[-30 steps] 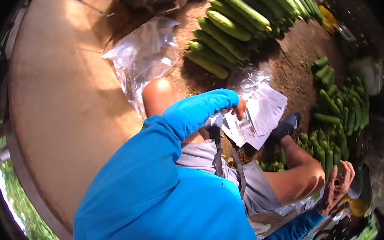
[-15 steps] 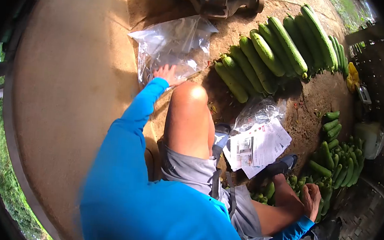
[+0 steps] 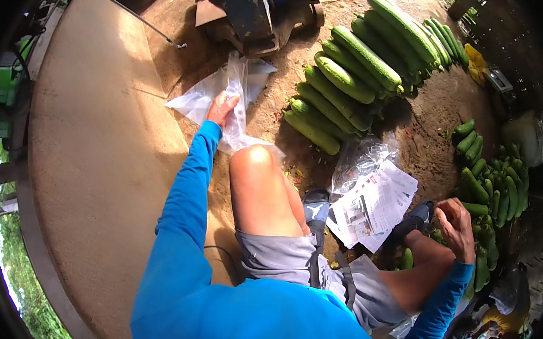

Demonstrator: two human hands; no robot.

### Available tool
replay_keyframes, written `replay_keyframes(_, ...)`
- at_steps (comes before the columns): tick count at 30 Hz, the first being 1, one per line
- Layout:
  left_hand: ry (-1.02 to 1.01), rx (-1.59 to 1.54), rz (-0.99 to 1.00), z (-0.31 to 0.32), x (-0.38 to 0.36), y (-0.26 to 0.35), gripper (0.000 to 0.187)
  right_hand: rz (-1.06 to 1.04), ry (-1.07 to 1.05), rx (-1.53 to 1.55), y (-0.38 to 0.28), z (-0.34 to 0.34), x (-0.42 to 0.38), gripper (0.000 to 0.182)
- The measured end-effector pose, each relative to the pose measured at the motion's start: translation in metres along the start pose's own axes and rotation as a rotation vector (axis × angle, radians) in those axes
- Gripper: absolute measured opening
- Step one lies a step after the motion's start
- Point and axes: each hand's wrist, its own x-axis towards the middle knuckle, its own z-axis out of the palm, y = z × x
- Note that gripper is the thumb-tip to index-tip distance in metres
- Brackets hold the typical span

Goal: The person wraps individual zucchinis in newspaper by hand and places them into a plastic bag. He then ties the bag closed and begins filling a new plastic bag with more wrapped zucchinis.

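Observation:
My left hand (image 3: 223, 109) is closed on a clear plastic bag (image 3: 248, 81), bunching its middle into a fold just beyond my raised knee. My right hand (image 3: 455, 225) hovers over my other leg with fingers curled; whether anything is in them I cannot make out. Close to it lies a heap of small green cucumbers (image 3: 506, 188). Printed paper sheets (image 3: 370, 206) lie fanned out on the ground between my feet, with another crumpled clear plastic bag (image 3: 362, 157) behind them.
A long row of large green gourds (image 3: 342, 79) lies on the dirt ahead. A dark metal stand (image 3: 245, 14) stands at the top, near a thin rod (image 3: 137, 15). A tan concrete ledge (image 3: 94, 155) runs along my left. A yellow bag (image 3: 476, 63) sits at the far right.
My left hand has gone from lying flat on the plastic bag to gripping it, gathering it up. My right hand has lifted off my leg. The view has shifted.

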Motion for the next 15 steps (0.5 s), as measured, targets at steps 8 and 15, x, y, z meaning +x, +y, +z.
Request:
replay_keyframes(8, -0.213, -0.824, -0.030, 0.085, 0.016, 0.220, 0.013, -0.618, 0.290, 0.032, -0.131, 0.039, 0.070, 0.041)
replay_keyframes(15, -0.219, -0.749, -0.005, 0.157, 0.004, 0.210, 0.032, -0.727, 0.465, -0.349, -0.171, 0.049, 0.085, 0.067)
